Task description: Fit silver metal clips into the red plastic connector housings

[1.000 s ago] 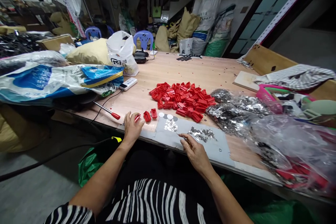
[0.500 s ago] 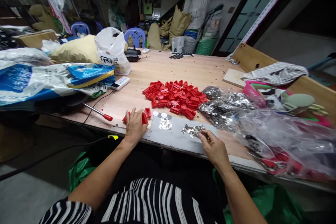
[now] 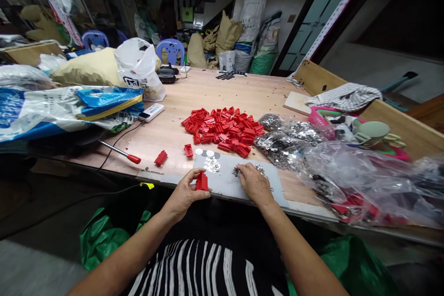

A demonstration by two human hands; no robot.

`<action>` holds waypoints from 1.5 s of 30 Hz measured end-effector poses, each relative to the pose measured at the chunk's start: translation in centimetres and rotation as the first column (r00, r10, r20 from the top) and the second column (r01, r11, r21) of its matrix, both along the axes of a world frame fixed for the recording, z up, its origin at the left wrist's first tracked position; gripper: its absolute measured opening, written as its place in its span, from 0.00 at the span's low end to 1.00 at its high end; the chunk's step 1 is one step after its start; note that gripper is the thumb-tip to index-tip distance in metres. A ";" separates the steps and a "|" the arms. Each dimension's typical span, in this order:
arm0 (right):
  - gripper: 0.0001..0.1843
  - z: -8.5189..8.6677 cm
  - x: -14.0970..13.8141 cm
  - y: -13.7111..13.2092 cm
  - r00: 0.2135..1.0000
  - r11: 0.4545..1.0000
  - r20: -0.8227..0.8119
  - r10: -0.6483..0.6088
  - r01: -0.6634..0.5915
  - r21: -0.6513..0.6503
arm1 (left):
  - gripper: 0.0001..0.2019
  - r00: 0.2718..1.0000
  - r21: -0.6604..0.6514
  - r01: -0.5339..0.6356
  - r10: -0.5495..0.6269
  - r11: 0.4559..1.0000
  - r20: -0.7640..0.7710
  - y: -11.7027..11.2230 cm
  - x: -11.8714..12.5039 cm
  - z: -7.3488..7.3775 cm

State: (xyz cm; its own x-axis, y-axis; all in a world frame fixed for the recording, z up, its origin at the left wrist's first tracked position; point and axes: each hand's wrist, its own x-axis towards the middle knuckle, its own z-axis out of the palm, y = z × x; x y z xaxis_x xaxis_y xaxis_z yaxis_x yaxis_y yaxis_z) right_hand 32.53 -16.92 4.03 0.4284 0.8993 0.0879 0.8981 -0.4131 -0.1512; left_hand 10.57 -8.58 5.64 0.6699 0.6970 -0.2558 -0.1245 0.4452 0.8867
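The person's left hand (image 3: 185, 195) is closed on one red piece (image 3: 201, 181), gripping it between thumb and fingers, above the near left corner of the grey sheet (image 3: 225, 186). The right hand (image 3: 255, 186) is over the right half of this sheet, its fingers bent and their tips at the small metal parts (image 3: 260, 169) – whether it pinches one of them, I cannot tell from where I stand.

On the left half of the sheet lies a pile of shiny bits (image 3: 212, 165), and at its far left corner are two white discs (image 3: 204, 152). Just left of that corner stands a single red box (image 3: 188, 151); another red part (image 3: 161, 158) lies farther to the left. Beyond the sheet, the big red heap (image 3: 224, 129) is spread on the wooden surface (image 3: 204, 92).

To the right of the sheet there are clear bags (image 3: 277, 142), filled with metal parts. Well to its left I see a lever with a red handle (image 3: 133, 159) – and, behind this one, a white device (image 3: 151, 112) with a cable.
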 end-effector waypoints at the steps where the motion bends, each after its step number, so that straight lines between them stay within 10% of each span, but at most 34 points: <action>1: 0.13 0.1 0.1 0.2 1.000 1.000 0.005 0.013 -0.012 -0.027 | 0.31 1.000 -0.023 -0.002 0.002 1.000 0.003 -0.1 -0.1 0.0; 45: 0.08 0.8 0.6 -2.3 0.976 0.998 -0.215 -0.036 0.026 -0.050 | 0.31 0.999 -0.263 0.033 -0.041 0.964 -0.027 -2.9 -0.6 -0.5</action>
State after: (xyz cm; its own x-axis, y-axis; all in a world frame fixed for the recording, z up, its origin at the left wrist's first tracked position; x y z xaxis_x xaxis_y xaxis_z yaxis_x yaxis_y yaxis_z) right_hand 33.11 -19.21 4.80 0.4602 0.8863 -0.0510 0.8332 -0.4510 -0.3199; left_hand 10.02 -11.47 5.18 0.6824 0.5773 -0.4483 -0.0769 0.6666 0.7414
